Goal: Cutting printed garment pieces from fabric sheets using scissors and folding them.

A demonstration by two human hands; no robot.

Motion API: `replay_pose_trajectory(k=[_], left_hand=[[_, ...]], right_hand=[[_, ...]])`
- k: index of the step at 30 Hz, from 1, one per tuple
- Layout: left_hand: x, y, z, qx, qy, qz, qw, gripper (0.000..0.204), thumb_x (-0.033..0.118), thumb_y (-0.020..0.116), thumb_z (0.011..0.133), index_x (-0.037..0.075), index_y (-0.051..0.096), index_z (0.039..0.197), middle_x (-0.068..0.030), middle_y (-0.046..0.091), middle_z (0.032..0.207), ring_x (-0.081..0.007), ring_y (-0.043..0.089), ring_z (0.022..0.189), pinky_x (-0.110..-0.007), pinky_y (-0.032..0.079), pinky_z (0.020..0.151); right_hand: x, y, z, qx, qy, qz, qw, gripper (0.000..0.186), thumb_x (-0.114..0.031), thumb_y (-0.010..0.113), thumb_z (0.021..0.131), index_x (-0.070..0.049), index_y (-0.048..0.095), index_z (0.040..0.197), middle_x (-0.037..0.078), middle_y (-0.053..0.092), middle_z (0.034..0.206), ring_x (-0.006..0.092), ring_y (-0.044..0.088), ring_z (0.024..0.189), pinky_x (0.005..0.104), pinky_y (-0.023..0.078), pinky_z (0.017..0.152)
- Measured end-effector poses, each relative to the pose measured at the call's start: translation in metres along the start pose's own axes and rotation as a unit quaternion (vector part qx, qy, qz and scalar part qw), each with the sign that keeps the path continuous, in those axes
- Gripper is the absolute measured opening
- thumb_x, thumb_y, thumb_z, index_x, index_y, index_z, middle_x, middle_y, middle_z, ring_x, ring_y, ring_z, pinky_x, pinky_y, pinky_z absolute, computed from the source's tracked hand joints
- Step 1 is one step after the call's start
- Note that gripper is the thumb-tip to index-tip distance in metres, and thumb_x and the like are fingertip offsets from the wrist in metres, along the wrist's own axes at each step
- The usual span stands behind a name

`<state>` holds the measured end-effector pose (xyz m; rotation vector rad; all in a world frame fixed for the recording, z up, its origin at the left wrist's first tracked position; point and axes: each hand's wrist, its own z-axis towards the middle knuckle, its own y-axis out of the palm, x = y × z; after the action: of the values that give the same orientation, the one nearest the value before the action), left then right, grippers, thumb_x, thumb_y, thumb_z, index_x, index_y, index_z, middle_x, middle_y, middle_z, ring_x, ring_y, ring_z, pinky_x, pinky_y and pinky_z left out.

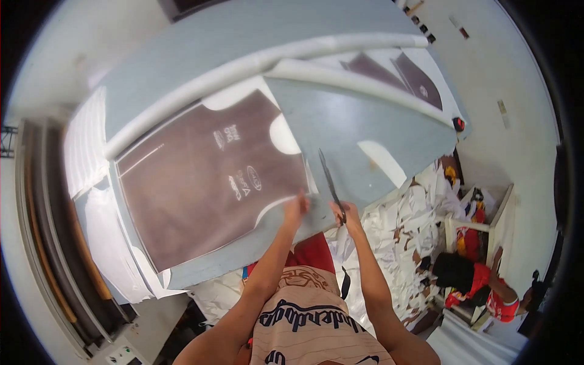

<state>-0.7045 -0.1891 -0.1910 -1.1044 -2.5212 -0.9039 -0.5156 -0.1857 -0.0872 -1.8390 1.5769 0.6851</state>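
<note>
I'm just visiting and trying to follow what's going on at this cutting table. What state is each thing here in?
Scissors: held in the right hand, blades pointing away over the table.
Left hand: pressing on the paper's near edge.
Brown printed sheet: lying flat, shirt-shaped, uncurled.
White paper roll: partly unrolled across the grey table.
Paper scraps: heaped loose on the floor.

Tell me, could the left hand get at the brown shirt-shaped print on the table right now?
Probably yes. The left hand already rests at the edge of the sheet bearing the brown print, and nothing lies between them. The right hand holds scissors off to the side.
</note>
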Motion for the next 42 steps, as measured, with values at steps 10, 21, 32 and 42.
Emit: replay_pose_trajectory(k=[10,21,32,42], left_hand=[[0.009,0.053,-0.002,-0.080,-0.115,-0.043,0.989,0.037,0.044,0.064,0.097,0.008,0.067,0.098,-0.0016,0.060,0.071,-0.0136,0.058,0.062,-0.027,0.049,0.060],[0.138,0.122,0.149,0.027,0.087,-0.365,0.927,0.048,0.047,0.069,0.095,0.007,0.063,0.121,0.0025,0.060,0.074,-0.0083,0.049,0.057,-0.022,0.040,0.054],[0.171,0.132,0.164,0.352,0.419,0.265,0.794,0.023,0.012,0.071,0.089,-0.002,0.072,0.108,-0.0154,0.069,0.079,-0.0237,0.067,0.064,-0.038,0.052,0.062],[0.190,0.114,0.184,0.325,0.379,0.468,0.729,0.022,0.018,0.075,0.082,0.001,0.063,0.089,-0.0165,0.068,0.086,-0.0376,0.067,0.077,-0.046,0.052,0.069]], right_hand=[[-0.120,0.020,0.152,-0.167,-0.014,-0.111,0.980,0.049,-0.054,0.079,0.083,-0.012,0.057,0.071,-0.003,0.052,0.060,0.0082,0.050,0.048,0.0258,0.040,0.045],[-0.164,0.037,0.257,-0.269,-0.031,-0.135,0.953,0.045,-0.050,0.080,0.084,-0.009,0.065,0.077,-0.003,0.052,0.058,0.0076,0.051,0.047,0.0245,0.041,0.044],[-0.141,0.044,0.285,-0.216,-0.049,-0.158,0.962,0.048,-0.046,0.081,0.085,-0.009,0.056,0.067,-0.001,0.051,0.053,0.0087,0.048,0.042,0.0259,0.037,0.040],[-0.137,0.058,0.280,-0.194,-0.049,-0.156,0.967,0.051,-0.045,0.083,0.082,-0.010,0.052,0.062,-0.001,0.050,0.051,0.0078,0.046,0.041,0.0253,0.036,0.039]])
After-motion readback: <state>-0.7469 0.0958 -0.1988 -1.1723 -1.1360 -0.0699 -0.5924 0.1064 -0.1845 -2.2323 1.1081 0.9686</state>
